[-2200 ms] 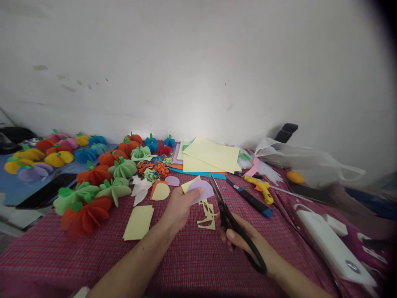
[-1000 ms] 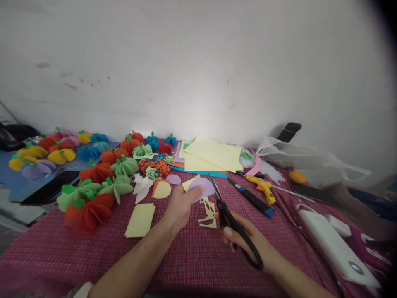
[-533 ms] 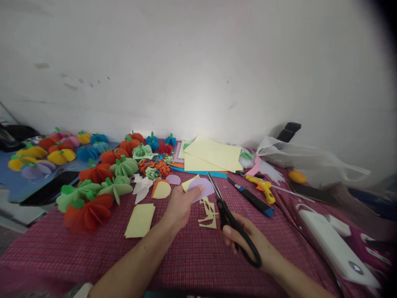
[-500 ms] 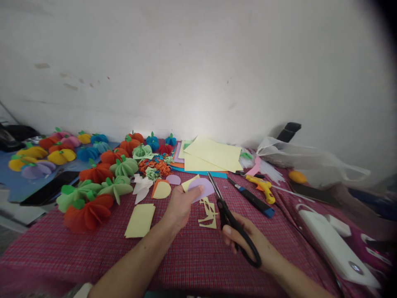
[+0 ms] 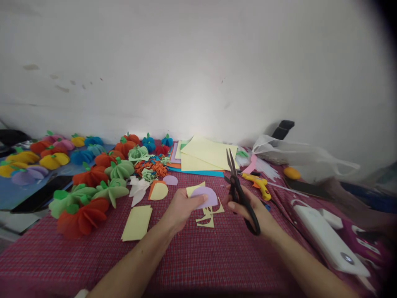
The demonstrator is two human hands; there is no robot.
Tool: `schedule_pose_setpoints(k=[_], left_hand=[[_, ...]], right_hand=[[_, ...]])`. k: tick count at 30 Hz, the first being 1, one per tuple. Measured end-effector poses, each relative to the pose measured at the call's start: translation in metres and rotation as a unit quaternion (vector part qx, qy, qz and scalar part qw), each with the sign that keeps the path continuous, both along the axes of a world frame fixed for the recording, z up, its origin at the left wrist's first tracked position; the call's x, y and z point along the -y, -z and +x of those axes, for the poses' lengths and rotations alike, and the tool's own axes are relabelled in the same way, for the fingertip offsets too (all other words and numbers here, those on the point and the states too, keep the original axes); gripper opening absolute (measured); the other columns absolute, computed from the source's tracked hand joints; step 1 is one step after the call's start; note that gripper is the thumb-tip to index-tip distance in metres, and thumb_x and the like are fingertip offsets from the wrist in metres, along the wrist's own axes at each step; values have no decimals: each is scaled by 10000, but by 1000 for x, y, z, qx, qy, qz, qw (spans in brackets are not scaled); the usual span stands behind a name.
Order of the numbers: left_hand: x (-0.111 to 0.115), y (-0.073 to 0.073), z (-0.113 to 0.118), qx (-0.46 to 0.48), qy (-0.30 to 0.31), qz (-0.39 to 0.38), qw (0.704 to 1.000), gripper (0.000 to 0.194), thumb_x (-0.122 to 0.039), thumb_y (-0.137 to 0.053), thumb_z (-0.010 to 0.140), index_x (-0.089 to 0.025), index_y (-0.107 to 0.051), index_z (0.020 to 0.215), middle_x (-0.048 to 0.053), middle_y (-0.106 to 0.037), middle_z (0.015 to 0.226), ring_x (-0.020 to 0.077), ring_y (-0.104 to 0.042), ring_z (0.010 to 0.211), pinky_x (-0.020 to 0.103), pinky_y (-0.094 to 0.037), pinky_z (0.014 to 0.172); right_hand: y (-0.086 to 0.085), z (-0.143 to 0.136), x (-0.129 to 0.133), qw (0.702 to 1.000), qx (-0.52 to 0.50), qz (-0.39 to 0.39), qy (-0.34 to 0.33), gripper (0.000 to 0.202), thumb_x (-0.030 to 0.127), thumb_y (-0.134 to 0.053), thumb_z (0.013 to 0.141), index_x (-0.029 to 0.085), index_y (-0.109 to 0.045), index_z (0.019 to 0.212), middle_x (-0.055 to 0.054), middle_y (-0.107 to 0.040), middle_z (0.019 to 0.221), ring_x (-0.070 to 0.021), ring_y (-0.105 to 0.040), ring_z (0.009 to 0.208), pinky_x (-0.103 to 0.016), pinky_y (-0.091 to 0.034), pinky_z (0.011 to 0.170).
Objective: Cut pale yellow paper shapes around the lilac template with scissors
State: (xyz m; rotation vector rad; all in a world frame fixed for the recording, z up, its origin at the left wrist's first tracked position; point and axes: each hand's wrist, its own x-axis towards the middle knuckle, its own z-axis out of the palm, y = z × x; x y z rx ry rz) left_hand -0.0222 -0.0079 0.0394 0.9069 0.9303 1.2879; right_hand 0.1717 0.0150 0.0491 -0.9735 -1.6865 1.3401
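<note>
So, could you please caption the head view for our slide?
Left hand holds lilac paper, right hand holds scissors, with pumpkin crafts to the left.

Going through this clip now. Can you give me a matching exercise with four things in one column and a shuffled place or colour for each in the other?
Things:
1. scissors
2. purple half-circle nearest the scissors
3. glue gun
4. paper pumpkins

Places or colours:
A. mostly yellow
B. several colours, on the left side
C. in the right hand
D. in the left hand

Pairs: 1-C, 2-D, 3-A, 4-B
</note>
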Motion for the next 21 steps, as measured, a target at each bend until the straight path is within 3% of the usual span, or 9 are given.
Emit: schedule_pose_setpoints(k=[4,8,14,21], left_hand=[[4,-1,3,-94,55,-27,994,162,-202,-649,596,-98,-666,719,30,-628,641,120,-533,569,242,-418,587],[5,5,3,-159,109,-3,981,120,-208,-606,618,-101,-636,665,3,-557,588,91,-464,518,215,-362,519],[4,12,2,-227,154,45,961,124,-246,-556,654,-124,-583,649,-26,-471,578,75,-379,508,205,-298,493],[6,11,4,-282,144,70,946,97,-243,-545,646,-149,-568,632,-25,-482,578,85,-377,497,206,-285,470]], right_hand=[[-12,0,-10,996,2,0,-87,422,273,-655,696,214,-404,1030,-12,-569,819,-147,-537,746,-288,-433,679],[-14,-8,-10,988,4,3,-156,432,196,-661,684,206,-404,1031,-7,-544,824,-130,-529,752,-265,-439,664],[-10,-19,-6,985,23,1,-169,398,98,-611,692,191,-396,1012,26,-499,762,-80,-476,638,-205,-398,561],[-3,-25,-6,984,21,10,-174,391,58,-579,675,184,-400,999,11,-514,812,-99,-496,699,-214,-404,596]])
